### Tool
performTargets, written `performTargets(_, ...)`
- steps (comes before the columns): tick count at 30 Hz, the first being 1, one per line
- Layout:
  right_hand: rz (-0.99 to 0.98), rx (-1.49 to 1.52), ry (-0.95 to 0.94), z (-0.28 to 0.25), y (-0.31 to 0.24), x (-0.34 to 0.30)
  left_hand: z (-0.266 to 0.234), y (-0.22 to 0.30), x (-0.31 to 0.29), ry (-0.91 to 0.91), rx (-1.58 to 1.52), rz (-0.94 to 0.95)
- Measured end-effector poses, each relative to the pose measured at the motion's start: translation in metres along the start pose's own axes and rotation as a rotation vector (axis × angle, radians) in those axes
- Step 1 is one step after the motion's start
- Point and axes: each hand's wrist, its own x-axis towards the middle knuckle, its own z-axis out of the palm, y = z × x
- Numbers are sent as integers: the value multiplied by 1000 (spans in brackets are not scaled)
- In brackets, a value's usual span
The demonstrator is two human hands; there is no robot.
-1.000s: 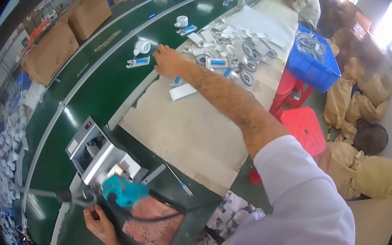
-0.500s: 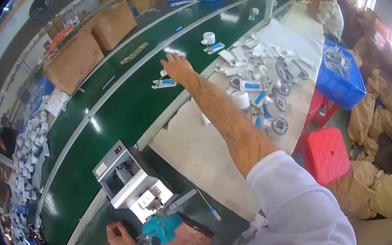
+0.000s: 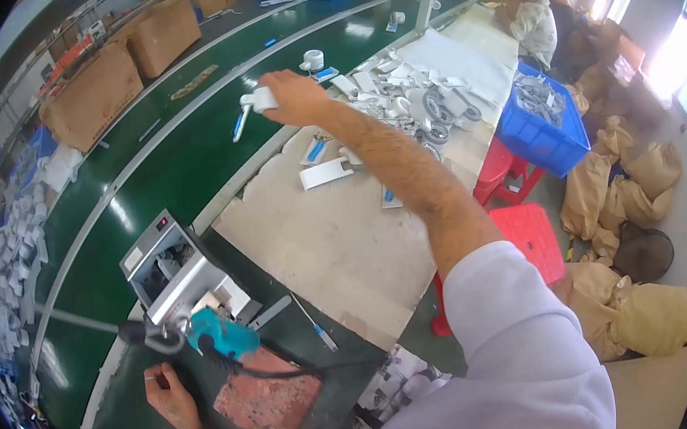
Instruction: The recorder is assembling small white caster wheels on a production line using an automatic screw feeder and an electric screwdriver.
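My right hand (image 3: 295,98) reaches out over the green conveyor belt. It grips a white plastic housing (image 3: 263,99) that has a round cup-like end and a narrow arm with a blue strip. The part is off the belt, its arm pointing down and toward me. Loosely curled, my left hand (image 3: 171,399) rests on the dark green bench with nothing visible in it. Near it hangs a teal power screwdriver (image 3: 223,336) above a worn reddish pad (image 3: 268,398). Behind these stands a grey screw feeder machine (image 3: 188,276).
Many white and grey parts (image 3: 398,100) lie piled on the cardboard-covered table (image 3: 314,252). Another white housing (image 3: 313,60) sits farther along the belt. A blue crate (image 3: 547,129) of grey parts and a red stool (image 3: 528,235) stand at right; co-workers sit beyond.
My right hand has closed on the white housing and lifted it off the belt. My left hand stays on the bench. The whole view has shifted, and the teal screwdriver hangs slightly differently.
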Motion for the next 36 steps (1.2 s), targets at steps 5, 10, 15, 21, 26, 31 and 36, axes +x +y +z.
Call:
performTargets(5,-56,-66,122,-73,18,-56,6,12,5,-6,-4,43)
performTargets(10,-6,-113,1,-117,-4,-106,-1,19,1,-28,9,31)
performTargets(15,195,2,-39,-140,-18,-153,-4,18,-3,-57,-47,23)
performTargets(21,90,11,-203,-169,-7,-198,1,13,-2,-57,-19,48)
performTargets(26,69,-90,-283,-173,-10,-209,0,15,-5,-61,-21,37)
performTargets(31,108,-33,-312,-161,-4,-210,-1,15,-7,-42,-6,75)
performTargets(36,109,-65,-306,-151,-9,-210,-1,17,-7,-69,-31,55)
